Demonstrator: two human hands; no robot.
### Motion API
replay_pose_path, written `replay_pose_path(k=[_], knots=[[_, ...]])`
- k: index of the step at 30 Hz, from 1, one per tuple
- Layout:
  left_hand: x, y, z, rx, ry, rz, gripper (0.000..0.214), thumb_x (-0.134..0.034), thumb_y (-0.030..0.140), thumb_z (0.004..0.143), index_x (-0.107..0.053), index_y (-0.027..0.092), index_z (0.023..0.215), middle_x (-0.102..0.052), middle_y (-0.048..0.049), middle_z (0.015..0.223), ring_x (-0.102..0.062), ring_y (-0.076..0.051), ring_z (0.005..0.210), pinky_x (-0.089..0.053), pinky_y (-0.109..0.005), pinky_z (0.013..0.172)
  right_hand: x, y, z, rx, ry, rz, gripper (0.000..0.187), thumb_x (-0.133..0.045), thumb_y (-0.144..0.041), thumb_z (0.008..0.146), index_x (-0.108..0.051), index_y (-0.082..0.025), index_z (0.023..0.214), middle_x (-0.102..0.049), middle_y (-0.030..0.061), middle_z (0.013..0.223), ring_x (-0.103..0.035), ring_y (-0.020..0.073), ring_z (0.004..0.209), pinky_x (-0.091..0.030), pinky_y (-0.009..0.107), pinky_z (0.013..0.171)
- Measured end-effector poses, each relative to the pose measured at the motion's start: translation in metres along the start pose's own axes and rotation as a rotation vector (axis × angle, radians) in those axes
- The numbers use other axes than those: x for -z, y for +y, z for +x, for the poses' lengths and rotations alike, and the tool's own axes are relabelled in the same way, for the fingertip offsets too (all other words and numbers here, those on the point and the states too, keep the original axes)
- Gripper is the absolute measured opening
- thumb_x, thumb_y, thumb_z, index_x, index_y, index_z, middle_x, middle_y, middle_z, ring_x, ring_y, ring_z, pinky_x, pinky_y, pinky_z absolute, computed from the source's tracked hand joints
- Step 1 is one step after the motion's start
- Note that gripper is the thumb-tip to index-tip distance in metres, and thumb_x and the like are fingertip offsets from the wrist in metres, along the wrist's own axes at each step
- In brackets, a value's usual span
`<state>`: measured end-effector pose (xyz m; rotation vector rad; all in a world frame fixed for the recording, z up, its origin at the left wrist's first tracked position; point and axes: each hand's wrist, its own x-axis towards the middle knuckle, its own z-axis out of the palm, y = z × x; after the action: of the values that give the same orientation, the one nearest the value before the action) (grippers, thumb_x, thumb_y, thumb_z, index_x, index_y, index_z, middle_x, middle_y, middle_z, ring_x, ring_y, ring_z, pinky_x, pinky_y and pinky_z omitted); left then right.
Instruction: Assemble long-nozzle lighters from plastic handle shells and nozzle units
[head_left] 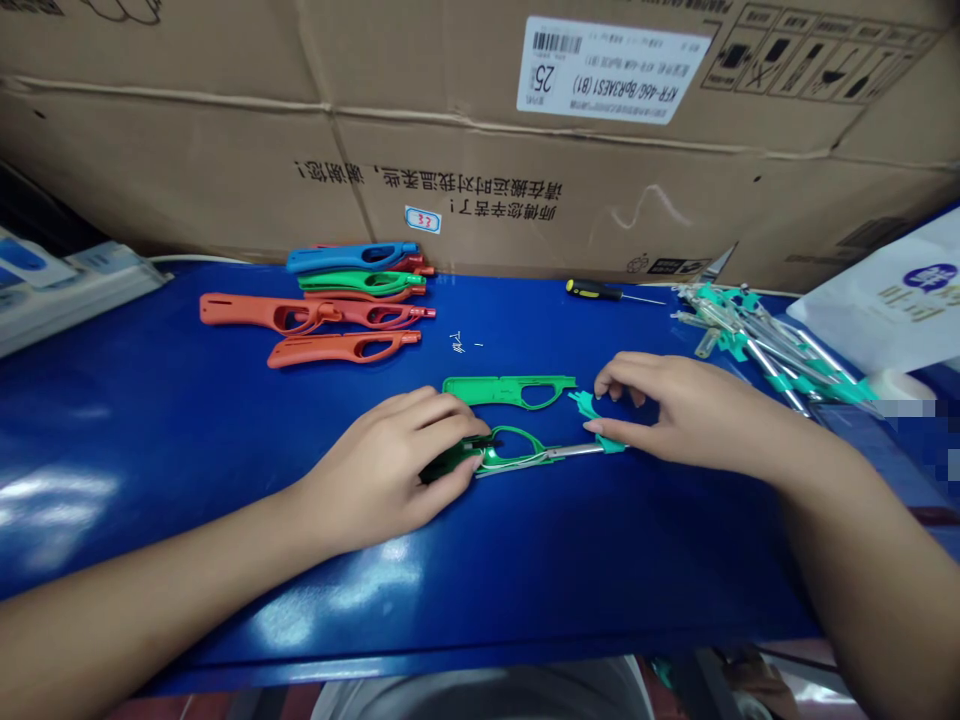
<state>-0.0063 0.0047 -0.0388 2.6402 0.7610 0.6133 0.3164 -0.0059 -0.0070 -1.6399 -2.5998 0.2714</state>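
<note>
Green plastic handle shell with an oval finger loop (492, 457), seen in the head view, is lying near the front of the glossy blue tabletop (480, 590). Its rear section is sitting under the left hand (394, 465). The fingers of that hand are curling over the upper edge and the thumb is bearing on the lower edge, so the grip is holding the shell firmly, with dark parts showing at the fingertips. The loop is projecting rightward from the grip. A slim silver metal tube (574, 450) is extending from the loop's forward end toward the right hand (675, 405).

The right hand is holding its thumb and fingers apart in a half-curled form, leaving a visible gap. A turquoise plastic piece (584, 404) is showing between them, partly behind the thumb; whether the fingers are touching it cannot be told.

A second green plastic handle half, elongated and looped (484, 391), is lying just behind the held shell. Farther back, a yellow-and-black screwdriver (596, 290) is resting near the cardboard box (465, 140), and silver tubes with turquoise plastic fittings (761, 345) are lying heaped at right.
</note>
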Motion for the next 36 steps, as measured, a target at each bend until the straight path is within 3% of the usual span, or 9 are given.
replay_pose_path(k=[4,8,16,22,25,30,36], knots=[[0.000,-0.001,-0.001,0.001,-0.006,-0.004,0.024,-0.057,0.025,0.098,-0.068,0.018,0.119,-0.070,-0.0085,0.110,-0.064,-0.023,0.099,-0.054,-0.040,0.086,-0.003,0.002,0.003,0.000,-0.024,0.002,0.021,-0.057,-0.042,0.094,-0.063,-0.023,0.087,-0.067,0.0037,0.086,-0.059,0.0188,0.070,-0.038,0.031,0.061],[0.000,-0.001,-0.001,0.001,-0.009,-0.003,0.024,-0.056,0.024,0.099,-0.068,0.018,0.119,-0.070,-0.0087,0.110,-0.064,-0.024,0.099,-0.053,-0.039,0.087,-0.004,0.007,0.003,0.038,-0.021,0.028,0.013,-0.052,-0.028,0.095,-0.063,-0.023,0.090,-0.068,0.0040,0.091,-0.060,0.0187,0.073,-0.038,0.030,0.063],[0.000,0.002,0.000,0.047,0.000,0.002,0.022,-0.056,0.026,0.099,-0.069,0.019,0.116,-0.071,-0.0069,0.107,-0.065,-0.023,0.100,-0.054,-0.038,0.088,0.002,-0.011,-0.002,0.178,0.067,0.231,0.010,-0.052,-0.029,0.100,-0.059,-0.023,0.099,-0.065,0.0037,0.097,-0.059,0.0166,0.081,-0.044,0.030,0.072],[0.002,0.005,-0.001,0.123,-0.008,0.014,0.023,-0.060,0.028,0.095,-0.069,0.020,0.115,-0.070,-0.0056,0.110,-0.064,-0.024,0.102,-0.054,-0.040,0.090,-0.001,-0.017,-0.002,0.131,0.135,0.056,0.010,-0.051,-0.029,0.100,-0.060,-0.024,0.099,-0.067,0.0015,0.099,-0.062,0.0166,0.080,-0.041,0.029,0.066],[0.005,0.005,0.001,0.159,0.035,0.097,0.022,-0.058,0.029,0.095,-0.069,0.019,0.111,-0.069,-0.0070,0.112,-0.063,-0.025,0.102,-0.054,-0.042,0.089,-0.003,-0.015,0.000,0.113,0.183,0.085,0.010,-0.053,-0.031,0.101,-0.060,-0.024,0.100,-0.066,0.0011,0.099,-0.062,0.0158,0.080,-0.041,0.029,0.067],[0.013,0.000,0.003,0.184,0.057,0.331,0.023,-0.050,0.029,0.097,-0.069,0.016,0.101,-0.071,-0.0084,0.105,-0.065,-0.029,0.097,-0.054,-0.048,0.086,-0.010,-0.023,0.002,0.183,0.054,0.136,0.009,-0.049,-0.028,0.102,-0.057,-0.025,0.101,-0.065,-0.0004,0.099,-0.059,0.0147,0.079,-0.040,0.028,0.067],[0.011,-0.003,0.001,0.164,-0.001,0.309,0.029,-0.047,0.030,0.101,-0.073,0.017,0.105,-0.074,-0.0078,0.109,-0.068,-0.027,0.101,-0.055,-0.044,0.088,-0.011,-0.026,0.004,0.206,-0.026,0.099,0.013,-0.045,-0.028,0.104,-0.056,-0.023,0.100,-0.063,0.0001,0.096,-0.058,0.0154,0.079,-0.038,0.029,0.067]])
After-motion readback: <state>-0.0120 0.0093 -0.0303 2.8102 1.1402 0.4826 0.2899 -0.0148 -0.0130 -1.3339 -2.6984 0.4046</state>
